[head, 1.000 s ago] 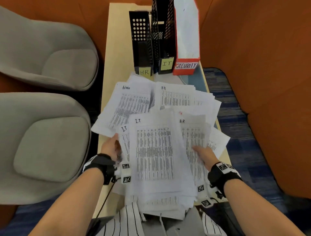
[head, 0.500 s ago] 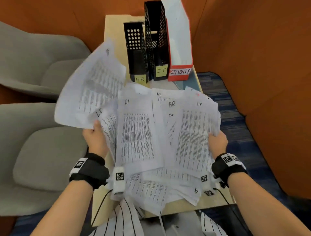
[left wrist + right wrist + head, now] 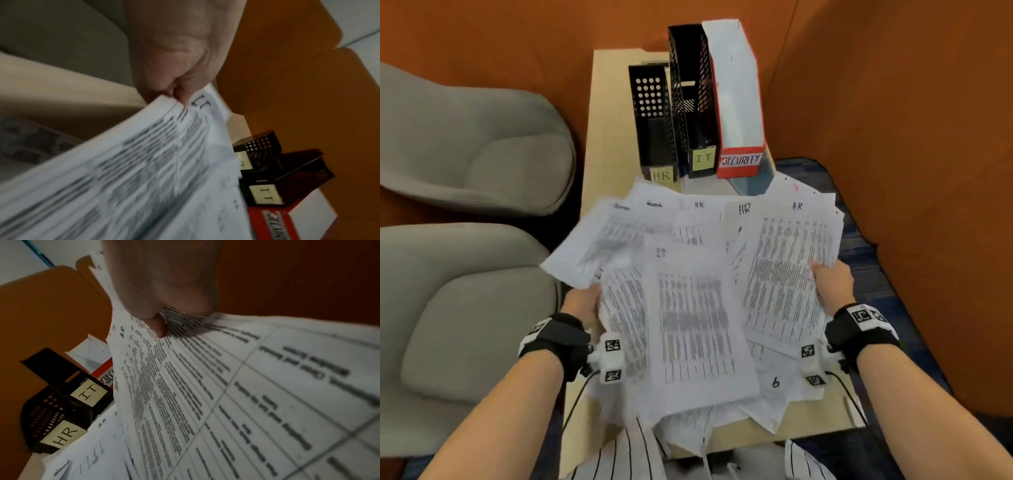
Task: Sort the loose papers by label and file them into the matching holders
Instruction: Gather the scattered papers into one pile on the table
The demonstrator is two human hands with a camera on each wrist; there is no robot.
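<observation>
A messy sheaf of printed papers [image 3: 698, 308] is held over the table [image 3: 613, 144], left hand [image 3: 582, 303] gripping its left edge, right hand [image 3: 832, 284] gripping its right edge, near the holders [image 3: 698, 102].

Black wrist straps [image 3: 554, 337] carrying white coded tags, cabled; pinstriped white shirt [image 3: 619, 455].

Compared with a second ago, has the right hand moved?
Yes. The right hand has risen off the table, from flat on the paper pile to gripping its right edge, lifted towards the holders.
</observation>
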